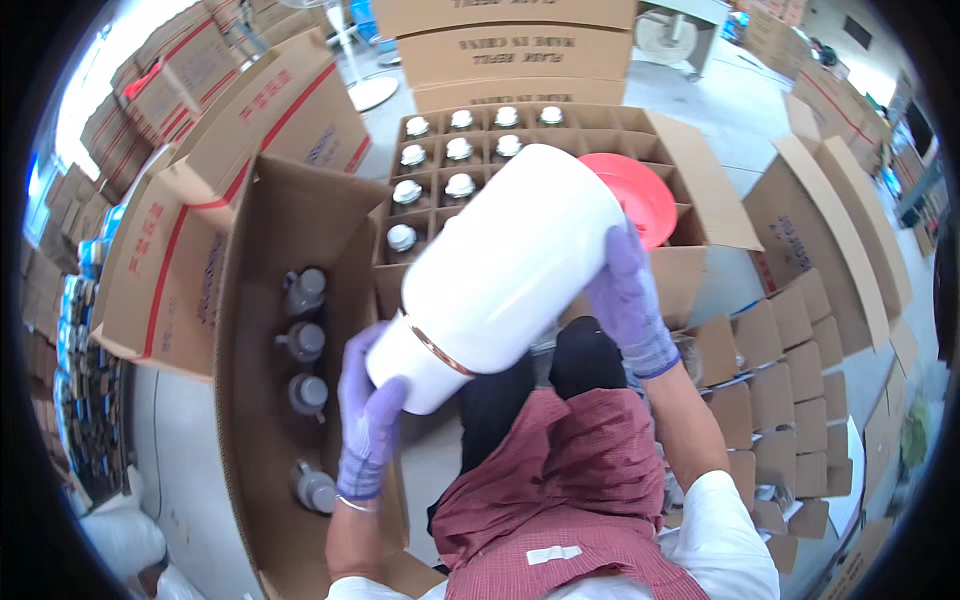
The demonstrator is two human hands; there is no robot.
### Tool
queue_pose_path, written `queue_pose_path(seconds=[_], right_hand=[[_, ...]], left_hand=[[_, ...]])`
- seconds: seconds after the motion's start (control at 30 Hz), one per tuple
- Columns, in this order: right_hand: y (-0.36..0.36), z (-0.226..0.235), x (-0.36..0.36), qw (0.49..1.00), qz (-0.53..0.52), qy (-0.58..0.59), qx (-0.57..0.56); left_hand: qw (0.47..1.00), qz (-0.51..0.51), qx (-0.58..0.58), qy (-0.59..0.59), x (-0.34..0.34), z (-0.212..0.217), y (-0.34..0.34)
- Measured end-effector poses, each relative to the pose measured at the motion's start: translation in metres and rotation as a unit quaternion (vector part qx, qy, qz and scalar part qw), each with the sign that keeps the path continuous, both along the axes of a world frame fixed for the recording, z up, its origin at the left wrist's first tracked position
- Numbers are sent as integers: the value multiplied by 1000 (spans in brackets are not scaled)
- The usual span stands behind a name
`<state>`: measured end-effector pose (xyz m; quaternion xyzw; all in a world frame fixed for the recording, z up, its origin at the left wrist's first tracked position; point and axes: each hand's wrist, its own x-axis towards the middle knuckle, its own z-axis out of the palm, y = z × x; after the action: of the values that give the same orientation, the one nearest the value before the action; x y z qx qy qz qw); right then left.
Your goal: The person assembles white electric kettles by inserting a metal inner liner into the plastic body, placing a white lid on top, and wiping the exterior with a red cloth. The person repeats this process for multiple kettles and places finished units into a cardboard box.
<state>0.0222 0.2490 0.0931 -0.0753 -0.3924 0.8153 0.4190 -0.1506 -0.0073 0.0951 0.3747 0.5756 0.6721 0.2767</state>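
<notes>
A large white vacuum flask with a copper-coloured ring lies tilted across my lap, held in the air by both hands. Around its narrower end at the lower left, my left hand is closed in a pale purple glove. My right hand, gloved the same way, grips the wide end at the upper right. Just behind that end, a red plastic dish rests on a divided carton. Silver-topped flask refills stand in several of its compartments, some hidden by the flask.
On the left, a deep open carton holds several grey-capped pieces. Cardboard dividers are spread at the right beside an open carton. Closed cartons are stacked at the back, and a white stand base is on the floor.
</notes>
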Motion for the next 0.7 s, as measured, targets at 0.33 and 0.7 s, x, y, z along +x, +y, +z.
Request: queue_pose_path(seconds=[0.33, 0.7], right_hand=[[36, 4, 159, 920, -4, -161, 356], [-36, -42, 126, 755, 127, -224, 603]], left_hand=[[941, -120, -80, -305, 16, -30, 86], [819, -112, -11, 563, 51, -80, 340]])
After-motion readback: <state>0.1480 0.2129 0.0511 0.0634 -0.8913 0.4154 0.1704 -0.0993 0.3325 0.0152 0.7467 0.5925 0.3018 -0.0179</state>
